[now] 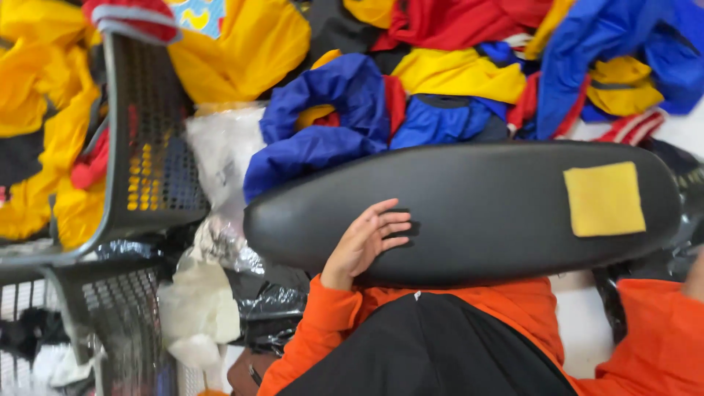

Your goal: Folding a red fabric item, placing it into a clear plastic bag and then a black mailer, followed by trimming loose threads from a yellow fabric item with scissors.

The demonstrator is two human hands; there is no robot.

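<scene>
A long black oval padded board (477, 213) lies across in front of me, with a square yellow patch (604, 199) near its right end. My left hand (367, 240) rests flat on the board's near edge, fingers slightly spread and holding nothing; its orange sleeve (323, 323) runs down to the left. Of my right arm I see only the orange sleeve (660, 337) and a sliver of skin (698, 275) at the right edge of the view, so the hand's fingers are hidden.
Beyond the board lies a pile of blue (330, 125), yellow (458, 73) and red (447, 26) garments. A grey mesh basket (150, 132) with yellow clothing stands at the left, with another basket (110, 323) below it. Crumpled clear plastic bags (220, 154) and black plastic bags (271, 301) lie between.
</scene>
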